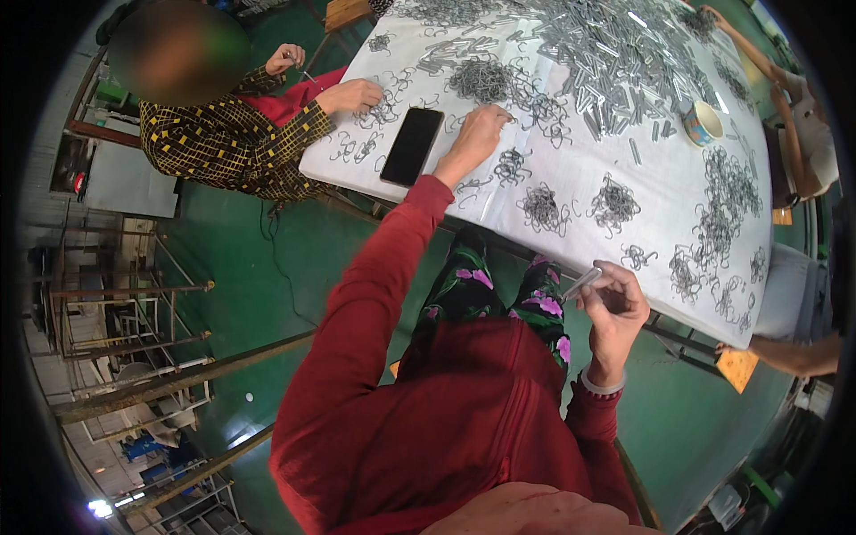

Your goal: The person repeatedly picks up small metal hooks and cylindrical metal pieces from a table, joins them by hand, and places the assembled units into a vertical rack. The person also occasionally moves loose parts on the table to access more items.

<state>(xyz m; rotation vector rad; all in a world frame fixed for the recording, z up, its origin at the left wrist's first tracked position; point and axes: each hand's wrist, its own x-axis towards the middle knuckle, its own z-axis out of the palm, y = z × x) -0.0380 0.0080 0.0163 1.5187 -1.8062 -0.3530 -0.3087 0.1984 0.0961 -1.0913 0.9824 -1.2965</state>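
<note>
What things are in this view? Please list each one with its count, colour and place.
white-covered table: one, white, upper middle to right
slim metal pieces: too many to count, silver, heaped toward the table's far side
bent wire hooks: too many to count, dark grey, clusters across the table
smartphone: one, black screen, table's near left
paper cup: one, pale, patterned, right of the silver heap
co-workers: at least two, black-and-yellow top left, white top right
floor: one, green, below
trousers: one pair, black with pink flowers, under the near edge
left hand: one, bare, among hooks right of the smartphone
right hand: one, bare, before the near edge, holding a slim silver piece
</note>
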